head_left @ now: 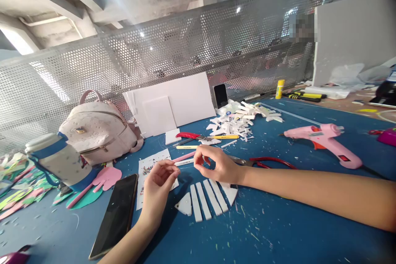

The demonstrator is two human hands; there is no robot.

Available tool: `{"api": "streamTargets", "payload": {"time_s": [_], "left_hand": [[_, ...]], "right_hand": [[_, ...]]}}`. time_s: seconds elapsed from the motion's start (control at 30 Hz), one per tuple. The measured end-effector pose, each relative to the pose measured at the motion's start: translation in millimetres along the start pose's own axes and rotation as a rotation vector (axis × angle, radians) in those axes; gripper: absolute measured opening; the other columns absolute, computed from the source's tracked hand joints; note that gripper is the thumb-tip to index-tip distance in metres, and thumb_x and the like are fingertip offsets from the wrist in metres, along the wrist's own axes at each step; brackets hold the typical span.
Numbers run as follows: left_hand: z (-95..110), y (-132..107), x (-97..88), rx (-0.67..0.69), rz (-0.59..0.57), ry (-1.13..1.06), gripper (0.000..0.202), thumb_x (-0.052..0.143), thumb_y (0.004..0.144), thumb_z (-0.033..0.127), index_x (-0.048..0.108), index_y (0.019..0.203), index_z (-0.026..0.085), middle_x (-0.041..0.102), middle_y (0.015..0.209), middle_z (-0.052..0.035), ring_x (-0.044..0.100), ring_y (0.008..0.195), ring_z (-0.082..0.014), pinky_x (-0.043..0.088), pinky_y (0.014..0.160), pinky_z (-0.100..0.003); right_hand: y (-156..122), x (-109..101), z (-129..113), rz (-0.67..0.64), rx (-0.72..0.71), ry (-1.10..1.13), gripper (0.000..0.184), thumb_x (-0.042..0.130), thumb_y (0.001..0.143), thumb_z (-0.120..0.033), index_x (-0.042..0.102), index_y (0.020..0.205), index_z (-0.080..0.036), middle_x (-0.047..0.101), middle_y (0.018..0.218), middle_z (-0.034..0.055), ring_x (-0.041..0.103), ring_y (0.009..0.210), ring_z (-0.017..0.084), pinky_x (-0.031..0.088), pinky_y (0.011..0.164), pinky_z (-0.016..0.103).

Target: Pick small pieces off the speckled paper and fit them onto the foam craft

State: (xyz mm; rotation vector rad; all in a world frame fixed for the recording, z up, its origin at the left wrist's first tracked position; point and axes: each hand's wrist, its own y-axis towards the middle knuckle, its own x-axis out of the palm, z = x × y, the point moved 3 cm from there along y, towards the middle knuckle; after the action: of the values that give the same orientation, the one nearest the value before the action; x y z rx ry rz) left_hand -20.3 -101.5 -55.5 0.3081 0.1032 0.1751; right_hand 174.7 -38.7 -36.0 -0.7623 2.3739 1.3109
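Note:
My left hand (pixel 158 187) is raised with its fingers curled in toward the thumb, over the edge of a white sheet (pixel 162 154) sprinkled with tiny coloured bits. Thumb and forefinger of my right hand (pixel 218 163) meet in a pinch; anything between them is too small to make out. Below the hands, several white strips (pixel 203 200) lie side by side on the blue table (pixel 266 231). A white triangular piece (pixel 185 205) is at their left end, another white piece (pixel 229 193) at their right, partly under my right wrist. The hands are apart.
Red-handled scissors (pixel 272 161) lie behind my right forearm, and a pink glue gun (pixel 324 140) is farther right. A phone (pixel 116 214), a bottle (pixel 60 163) and a backpack (pixel 99 128) are at left. White scraps (pixel 236 121) are heaped behind, near a glue stick (pixel 279 89).

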Motion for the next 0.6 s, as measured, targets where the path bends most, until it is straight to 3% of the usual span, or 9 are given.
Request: {"api": "streamTargets", "payload": {"time_s": [0.17,0.6], "left_hand": [[-5.4,2.0,-3.3,-0.011,0.029,-0.042,0.029,0.075,0.078,0.034,0.06,0.099,0.02,0.065,0.084,-0.002,0.063,0.081,-0.0152,0.051,0.071,-0.023],[-2.1,-1.0,1.2,-0.031,-0.03,-0.105,0.025,0.074,0.08,0.028,0.059,0.099,0.02,0.065,0.082,-0.001,0.06,0.079,-0.0121,0.047,0.071,-0.02]], "right_hand": [[0.3,-0.4,-1.2,0.001,0.005,0.014,0.004,0.053,0.089,-0.02,0.053,0.085,-0.02,0.057,0.082,0.0013,0.05,0.072,0.013,0.04,0.061,0.027],[0.7,0.4,-0.2,-0.004,0.003,0.011,0.003,0.053,0.089,-0.019,0.054,0.086,-0.02,0.058,0.082,0.0017,0.05,0.072,0.013,0.04,0.06,0.026]]}}
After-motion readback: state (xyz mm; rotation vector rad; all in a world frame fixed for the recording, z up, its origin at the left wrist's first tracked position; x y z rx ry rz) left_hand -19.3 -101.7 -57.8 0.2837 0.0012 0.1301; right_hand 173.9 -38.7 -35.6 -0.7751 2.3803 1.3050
